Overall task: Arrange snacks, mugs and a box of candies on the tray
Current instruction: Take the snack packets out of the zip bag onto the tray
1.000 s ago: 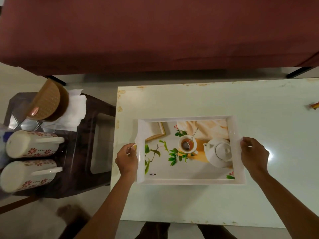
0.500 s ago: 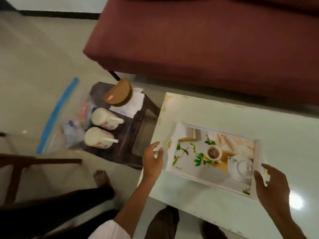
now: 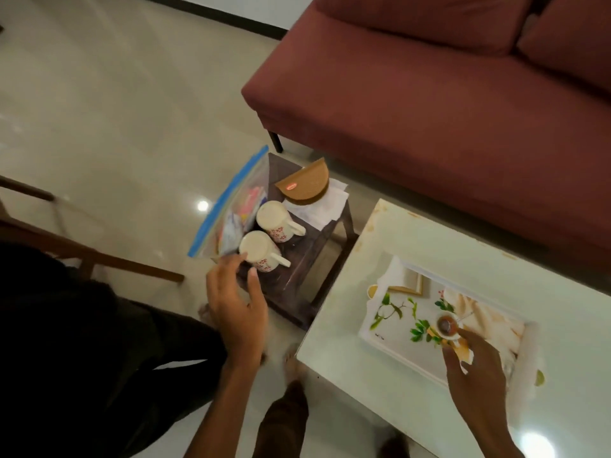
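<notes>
Now your left hand, fingers spread wide and empty, nears the closest mug; grasp it for the tray while your right hand hovers open.

Maroon sofa; glossy tiled floor

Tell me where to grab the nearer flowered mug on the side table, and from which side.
Take the nearer mug by its handle, which sticks out to the right, away from the zip bag. It stands upright, close against the second mug behind it, so come from the front right; the open left hand is already close. Gripping the body from above would probably also work.
</notes>
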Demonstrator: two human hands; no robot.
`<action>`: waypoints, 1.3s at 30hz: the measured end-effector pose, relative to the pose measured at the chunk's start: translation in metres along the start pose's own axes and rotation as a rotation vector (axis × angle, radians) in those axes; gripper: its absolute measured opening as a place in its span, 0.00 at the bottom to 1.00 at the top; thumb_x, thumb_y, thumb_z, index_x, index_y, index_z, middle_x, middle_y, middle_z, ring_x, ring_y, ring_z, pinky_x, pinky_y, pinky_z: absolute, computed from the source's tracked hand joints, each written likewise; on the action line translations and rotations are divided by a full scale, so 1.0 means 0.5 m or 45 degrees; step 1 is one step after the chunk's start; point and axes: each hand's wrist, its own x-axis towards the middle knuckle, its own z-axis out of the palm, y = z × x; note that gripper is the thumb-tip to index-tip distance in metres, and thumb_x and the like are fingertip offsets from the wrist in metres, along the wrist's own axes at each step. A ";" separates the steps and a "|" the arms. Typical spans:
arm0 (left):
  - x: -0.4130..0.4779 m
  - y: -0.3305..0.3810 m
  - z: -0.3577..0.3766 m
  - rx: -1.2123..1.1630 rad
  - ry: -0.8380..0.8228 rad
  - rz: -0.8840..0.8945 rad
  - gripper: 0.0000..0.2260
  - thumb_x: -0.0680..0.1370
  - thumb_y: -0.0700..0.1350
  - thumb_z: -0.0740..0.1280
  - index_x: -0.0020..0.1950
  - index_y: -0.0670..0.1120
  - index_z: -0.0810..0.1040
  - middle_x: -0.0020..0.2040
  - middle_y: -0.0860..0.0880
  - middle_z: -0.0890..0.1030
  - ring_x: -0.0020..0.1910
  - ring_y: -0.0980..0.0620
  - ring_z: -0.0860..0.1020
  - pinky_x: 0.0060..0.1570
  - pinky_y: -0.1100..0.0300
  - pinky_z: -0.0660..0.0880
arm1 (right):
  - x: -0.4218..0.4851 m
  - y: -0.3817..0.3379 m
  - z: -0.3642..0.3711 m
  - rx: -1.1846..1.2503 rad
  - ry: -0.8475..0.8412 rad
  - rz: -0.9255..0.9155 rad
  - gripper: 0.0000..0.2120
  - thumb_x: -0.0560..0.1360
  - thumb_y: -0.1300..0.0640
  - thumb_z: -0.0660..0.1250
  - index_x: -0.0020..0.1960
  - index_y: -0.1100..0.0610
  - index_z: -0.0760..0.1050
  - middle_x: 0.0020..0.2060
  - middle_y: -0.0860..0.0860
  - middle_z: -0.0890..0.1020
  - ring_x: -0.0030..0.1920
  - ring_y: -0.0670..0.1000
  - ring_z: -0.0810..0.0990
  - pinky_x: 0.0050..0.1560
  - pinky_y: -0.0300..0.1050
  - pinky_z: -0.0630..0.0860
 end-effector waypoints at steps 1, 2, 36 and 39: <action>0.033 -0.008 -0.017 0.142 0.033 0.170 0.13 0.80 0.44 0.67 0.65 0.44 0.77 0.66 0.40 0.76 0.65 0.44 0.75 0.59 0.53 0.76 | -0.007 -0.025 0.014 0.003 -0.007 -0.003 0.19 0.76 0.61 0.68 0.65 0.58 0.72 0.62 0.59 0.74 0.61 0.59 0.74 0.57 0.55 0.76; 0.070 -0.014 -0.029 0.294 0.055 0.283 0.15 0.80 0.46 0.67 0.66 0.45 0.76 0.67 0.40 0.75 0.66 0.42 0.74 0.59 0.53 0.75 | -0.014 -0.052 0.030 0.006 -0.010 -0.009 0.19 0.76 0.61 0.68 0.66 0.58 0.71 0.64 0.59 0.73 0.63 0.59 0.73 0.58 0.57 0.76; -0.105 0.227 -0.210 -0.146 -0.334 0.995 0.10 0.81 0.47 0.68 0.51 0.43 0.88 0.44 0.46 0.89 0.40 0.49 0.87 0.37 0.54 0.84 | -0.216 -0.515 -0.149 1.116 -0.208 0.132 0.06 0.71 0.44 0.68 0.41 0.41 0.83 0.38 0.44 0.87 0.41 0.46 0.86 0.36 0.32 0.79; -0.204 0.260 -0.181 -0.164 -0.564 1.103 0.11 0.79 0.49 0.70 0.50 0.45 0.89 0.45 0.49 0.89 0.41 0.52 0.87 0.38 0.58 0.84 | -0.217 -0.396 -0.197 1.043 -0.091 0.277 0.09 0.75 0.55 0.69 0.38 0.47 0.84 0.35 0.46 0.86 0.37 0.48 0.86 0.32 0.32 0.78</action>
